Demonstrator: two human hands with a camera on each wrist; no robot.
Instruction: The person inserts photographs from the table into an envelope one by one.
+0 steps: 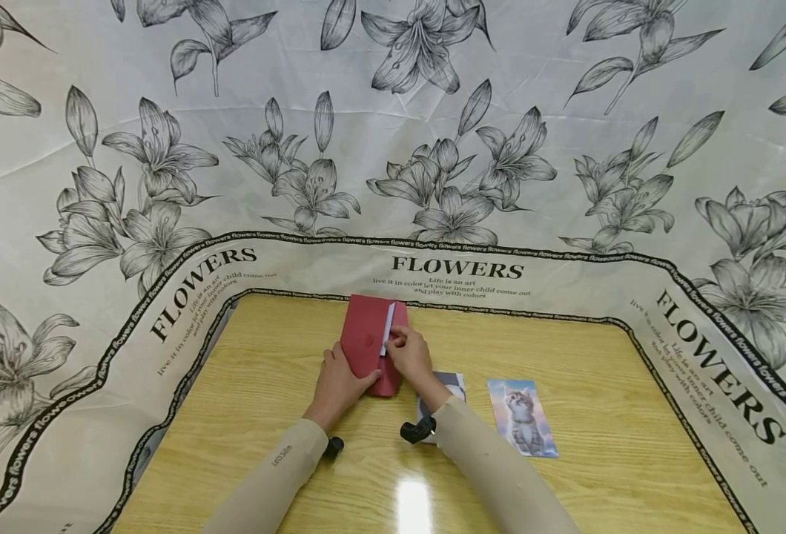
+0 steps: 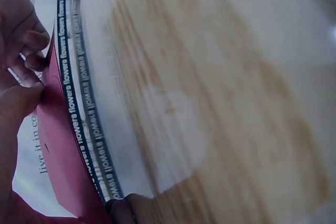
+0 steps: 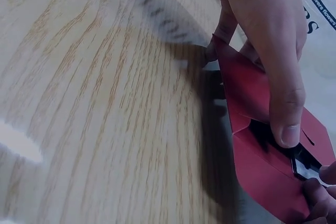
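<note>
Red envelope point(image 1: 366, 326) shows at the centre of the head view, held tilted over the far part of the worktop point(image 1: 266, 356); whether any edge of it touches the wood cannot be told. Its upper end overlaps the border of the patterned cloth point(image 1: 339, 271). On its left side the left hand point(image 1: 341, 389) grasps it, thumb laid across the lower front. Along its right part a white card point(image 1: 389, 319) sticks out, only a narrow strip showing, and the right hand point(image 1: 416, 362) pinches at that strip with bent fingers. At the lower right of the right wrist view, a thumb presses the red front beside a dark opening point(image 3: 262, 132), other fingertips close by.

Below and right of the envelope in the head view, a grey card point(image 1: 451, 382) lies partly hidden under the right wrist. Farther right, a kitten card point(image 1: 521, 419) lies face up, its ground blue and pink. Pale sleeves point(image 1: 259, 482) come in from the bottom edge, with small black devices point(image 1: 418, 430) at the wrists. Glare point(image 1: 413, 504) whitens the bottom centre of the worktop. Black flowers and lettering cover the cloth across the upper frame and down both sides
</note>
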